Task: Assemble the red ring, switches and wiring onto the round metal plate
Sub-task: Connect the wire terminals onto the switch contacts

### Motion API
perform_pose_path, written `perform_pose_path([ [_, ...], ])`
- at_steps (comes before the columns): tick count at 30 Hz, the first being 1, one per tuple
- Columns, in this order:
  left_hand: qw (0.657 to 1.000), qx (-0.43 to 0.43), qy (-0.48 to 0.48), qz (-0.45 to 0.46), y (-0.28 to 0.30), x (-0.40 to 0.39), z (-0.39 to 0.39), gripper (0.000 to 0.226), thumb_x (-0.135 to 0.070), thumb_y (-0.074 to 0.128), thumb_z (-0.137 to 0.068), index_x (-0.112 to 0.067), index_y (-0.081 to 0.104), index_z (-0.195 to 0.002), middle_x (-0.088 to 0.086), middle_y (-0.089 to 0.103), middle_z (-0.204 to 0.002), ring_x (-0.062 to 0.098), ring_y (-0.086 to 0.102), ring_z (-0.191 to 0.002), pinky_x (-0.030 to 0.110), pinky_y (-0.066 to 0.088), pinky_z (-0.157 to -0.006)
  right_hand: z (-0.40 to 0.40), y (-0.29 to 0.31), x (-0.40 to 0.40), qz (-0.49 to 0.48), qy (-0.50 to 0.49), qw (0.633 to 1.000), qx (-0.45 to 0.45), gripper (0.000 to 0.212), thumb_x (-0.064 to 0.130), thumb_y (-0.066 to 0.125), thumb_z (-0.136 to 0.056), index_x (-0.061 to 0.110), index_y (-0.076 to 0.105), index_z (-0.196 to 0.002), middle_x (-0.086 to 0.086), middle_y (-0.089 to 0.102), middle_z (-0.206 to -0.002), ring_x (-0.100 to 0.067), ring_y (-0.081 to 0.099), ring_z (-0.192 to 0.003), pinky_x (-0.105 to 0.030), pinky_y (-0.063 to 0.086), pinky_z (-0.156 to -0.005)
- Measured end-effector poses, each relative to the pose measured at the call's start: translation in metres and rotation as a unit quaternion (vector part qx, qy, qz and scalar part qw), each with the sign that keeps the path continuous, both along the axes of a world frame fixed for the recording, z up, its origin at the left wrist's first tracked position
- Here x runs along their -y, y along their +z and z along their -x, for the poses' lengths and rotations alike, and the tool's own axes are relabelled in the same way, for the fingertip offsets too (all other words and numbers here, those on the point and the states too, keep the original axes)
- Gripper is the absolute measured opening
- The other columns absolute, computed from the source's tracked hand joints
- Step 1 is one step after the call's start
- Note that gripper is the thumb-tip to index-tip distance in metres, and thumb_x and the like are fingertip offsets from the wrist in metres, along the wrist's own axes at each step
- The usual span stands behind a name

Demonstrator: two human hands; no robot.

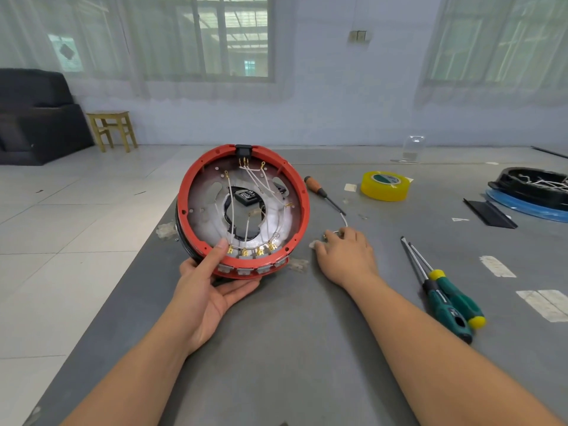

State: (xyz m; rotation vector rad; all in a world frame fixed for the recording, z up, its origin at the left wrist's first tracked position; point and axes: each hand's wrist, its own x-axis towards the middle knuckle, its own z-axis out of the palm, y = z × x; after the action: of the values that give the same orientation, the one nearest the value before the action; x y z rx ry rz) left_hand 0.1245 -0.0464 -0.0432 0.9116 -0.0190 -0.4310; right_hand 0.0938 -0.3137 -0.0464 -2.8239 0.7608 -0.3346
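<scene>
My left hand propping the red ring tilted on the worktop, thumb over its rim, my right hand beside it, fingers pinching a loose wire

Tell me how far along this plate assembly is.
Done: the red ring sits around the round metal plate, the row of switches is fitted at its near edge, and white wires run across the plate. In hand: the left hand holds the assembly tilted up; the right hand picks at a small loose wire on the table. Left: fitting that wire.
</scene>
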Motion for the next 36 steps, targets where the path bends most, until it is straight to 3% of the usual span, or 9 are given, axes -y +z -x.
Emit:
perform_pose_path([
  [8,0.999,-0.002,0.05,0.014,0.006,-0.001,0.012,0.063,-0.027,0.085,-0.084,-0.022,0.042,-0.13,0.019,0.057,-0.14,0.048,0.075,-0.1,0.063,0.061,-0.083,0.053,-0.002,-0.043,0.022,0.054,0.997,0.041,0.043,0.05,0.039,-0.1,0.034,0.058,-0.135,-0.007,0.048,-0.133,-0.03,0.039,-0.126,-0.04,0.037,-0.107],
  [12,0.997,-0.013,0.067,0.019,0.012,-0.002,0.019,0.066,-0.023,0.082,-0.09,-0.018,0.039,-0.14,0.021,0.058,-0.14,0.048,0.075,-0.099,0.061,0.062,-0.081,0.073,-0.004,-0.059,0.036,0.069,0.995,0.056,0.041,0.05,0.04,-0.099,0.033,0.063,-0.128,-0.004,0.05,-0.124,-0.027,0.04,-0.119,-0.038,0.037,-0.102],
  [17,0.997,-0.013,0.08,0.005,0.017,0.0,0.027,0.061,-0.024,0.079,-0.093,-0.02,0.037,-0.137,0.019,0.057,-0.138,0.045,0.076,-0.096,0.06,0.063,-0.083,0.097,-0.008,-0.073,0.05,0.109,0.99,0.075,0.038,0.049,0.043,-0.099,0.036,0.064,-0.128,-0.001,0.05,-0.115,-0.026,0.045,-0.111,-0.037,0.038,-0.095],
  [21,0.998,-0.024,0.059,0.01,0.017,-0.005,0.031,0.068,-0.026,0.08,-0.093,-0.015,0.041,-0.148,0.02,0.06,-0.141,0.046,0.075,-0.101,0.056,0.064,-0.081,0.099,-0.005,-0.072,0.019,0.125,0.988,0.092,0.035,0.046,0.049,-0.099,0.037,0.066,-0.128,0.001,0.052,-0.111,-0.024,0.048,-0.109,-0.037,0.036,-0.091],
  [25,0.998,-0.019,0.052,0.01,0.014,-0.009,0.033,0.067,-0.024,0.079,-0.093,-0.014,0.042,-0.147,0.02,0.061,-0.14,0.045,0.075,-0.103,0.056,0.064,-0.082,0.084,0.006,-0.064,-0.02,0.107,0.987,0.117,0.026,0.047,0.057,-0.095,0.035,0.071,-0.113,0.003,0.056,-0.111,-0.023,0.05,-0.112,-0.035,0.032,-0.091],
  [29,0.998,-0.004,0.055,0.003,0.011,-0.007,0.031,0.059,-0.023,0.079,-0.092,-0.019,0.04,-0.136,0.02,0.059,-0.138,0.046,0.075,-0.101,0.06,0.062,-0.085,0.066,0.013,-0.06,-0.092,0.095,0.991,0.03,0.029,0.063,0.062,-0.084,0.038,0.066,-0.097,0.008,0.059,-0.109,-0.02,0.049,-0.115,-0.039,0.032,-0.093],
  [33,0.998,0.02,0.05,-0.017,0.009,-0.005,0.027,0.057,-0.026,0.08,-0.09,-0.021,0.04,-0.13,0.018,0.061,-0.135,0.046,0.076,-0.1,0.057,0.064,-0.082,0.056,0.013,-0.058,-0.136,0.067,0.988,0.009,0.026,0.062,0.069,-0.079,0.036,0.063,-0.076,0.014,0.065,-0.094,-0.02,0.053,-0.111,-0.037,0.027,-0.081],
  [36,0.998,0.033,0.047,-0.02,0.007,-0.004,0.027,0.062,-0.026,0.083,-0.082,-0.022,0.041,-0.127,0.019,0.063,-0.131,0.046,0.076,-0.1,0.056,0.064,-0.081,0.054,0.013,-0.056,-0.158,0.062,0.985,0.01,0.026,0.06,0.072,-0.078,0.035,0.064,-0.075,0.016,0.064,-0.085,-0.016,0.054,-0.106,-0.036,0.024,-0.077],
])
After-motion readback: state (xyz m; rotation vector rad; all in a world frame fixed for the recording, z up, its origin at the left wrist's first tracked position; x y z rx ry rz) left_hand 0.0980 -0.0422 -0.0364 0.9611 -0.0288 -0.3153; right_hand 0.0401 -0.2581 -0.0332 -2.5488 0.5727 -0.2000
